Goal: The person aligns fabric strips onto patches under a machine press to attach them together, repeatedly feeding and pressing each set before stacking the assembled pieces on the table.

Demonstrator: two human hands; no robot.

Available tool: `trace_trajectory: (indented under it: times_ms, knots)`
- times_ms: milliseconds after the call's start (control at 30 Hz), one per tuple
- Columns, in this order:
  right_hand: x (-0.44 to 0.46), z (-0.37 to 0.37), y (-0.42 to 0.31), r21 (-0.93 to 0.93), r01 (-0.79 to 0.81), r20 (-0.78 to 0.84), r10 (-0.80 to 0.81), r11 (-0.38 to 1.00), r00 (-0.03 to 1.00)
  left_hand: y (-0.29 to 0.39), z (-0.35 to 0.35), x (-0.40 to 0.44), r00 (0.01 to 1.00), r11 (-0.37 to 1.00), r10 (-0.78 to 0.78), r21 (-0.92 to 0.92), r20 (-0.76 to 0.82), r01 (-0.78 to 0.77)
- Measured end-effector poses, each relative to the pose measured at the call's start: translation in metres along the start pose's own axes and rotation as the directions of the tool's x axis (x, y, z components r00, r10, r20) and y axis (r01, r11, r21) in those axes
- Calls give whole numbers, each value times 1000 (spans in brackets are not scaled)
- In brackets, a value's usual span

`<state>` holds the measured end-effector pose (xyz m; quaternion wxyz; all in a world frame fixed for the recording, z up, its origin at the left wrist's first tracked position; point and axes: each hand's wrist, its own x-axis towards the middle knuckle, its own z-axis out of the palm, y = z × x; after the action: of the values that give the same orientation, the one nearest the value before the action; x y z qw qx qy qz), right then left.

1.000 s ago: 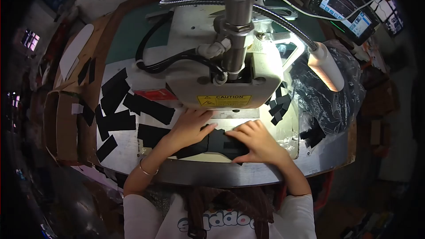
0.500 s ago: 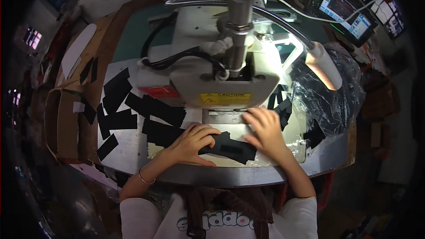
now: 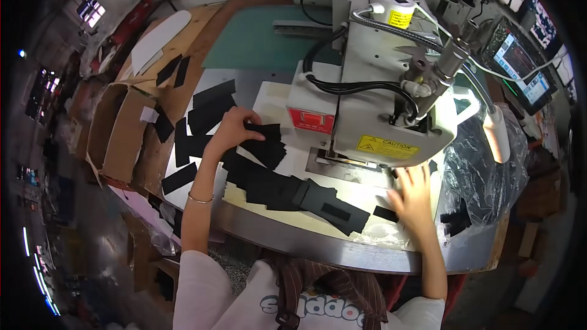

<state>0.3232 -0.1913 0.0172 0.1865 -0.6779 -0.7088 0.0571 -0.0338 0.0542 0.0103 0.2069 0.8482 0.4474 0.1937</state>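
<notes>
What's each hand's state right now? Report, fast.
Left hand: closed, pinching a black fabric piece.
Right hand: open, by the sewing machine head, no held item visible.

We see matt cloth strips (image 3: 263,184) left of the smooth metal machine (image 3: 370,61), glossy crinkled plastic (image 3: 483,177) to its right.

Flat black strips (image 3: 275,190) lie overlapping in a slanting row.
</notes>
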Motion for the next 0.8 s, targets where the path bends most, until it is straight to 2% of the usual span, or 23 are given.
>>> trace_trajectory:
  times_ms: [33, 100, 133, 233, 267, 367, 400, 433, 500, 567, 633, 733, 800]
  knots:
    - [-8, 7, -7, 15, 32, 40, -32, 999, 999, -2, 4, -2, 997, 999, 36, 15, -65, -36]
    - [-23, 21, -10, -96, 90, 45, -86, 991, 995, 1, 7, -4, 982, 997, 72, 15, -177, -71]
    - [-26, 25, -7, -117, 7, 28, -4, 993, 1000, 5, 9, -3, 969, 996, 93, 12, -230, -93]
    - [-29, 17, 7, -280, -170, -95, 149, 945, 984, 32, 1, -5, 985, 973, -156, -185, -71, 141]
    - [-28, 16, 12, -271, -176, -159, 136, 946, 978, 35, 3, -4, 992, 978, -72, -200, -103, 50]
    - [-25, 15, 13, -115, -129, -194, 105, 985, 975, 56, 7, -3, 993, 943, -76, -329, -93, 42]
    - [-23, 17, 12, -93, -96, -233, 72, 991, 970, 57, 13, -3, 990, 952, -21, -305, -139, -23]
    - [-18, 11, 5, -71, -86, -265, 64, 994, 962, 54, 17, -4, 985, 977, 47, -198, -168, -81]
    - [-12, 11, 2, 63, -60, -339, 78, 996, 938, 46, 32, -5, 981, 957, 63, -269, -183, -112]
    - [-3, 14, 7, 146, -31, -364, 83, 989, 928, 38, 39, -9, 997, 955, 10, -296, -79, -33]
    - [5, 12, 12, 113, -31, -386, 72, 993, 920, 30, 43, -14, 998, 935, 46, -349, -45, -59]
    - [20, 17, 25, 34, -56, -409, 65, 998, 910, 23, 48, -16, 993, 939, 116, -320, -37, -122]
    - [29, 16, 32, 15, -64, -333, 65, 998, 941, 28, 42, -17, 997, 976, 72, -210, 34, -63]
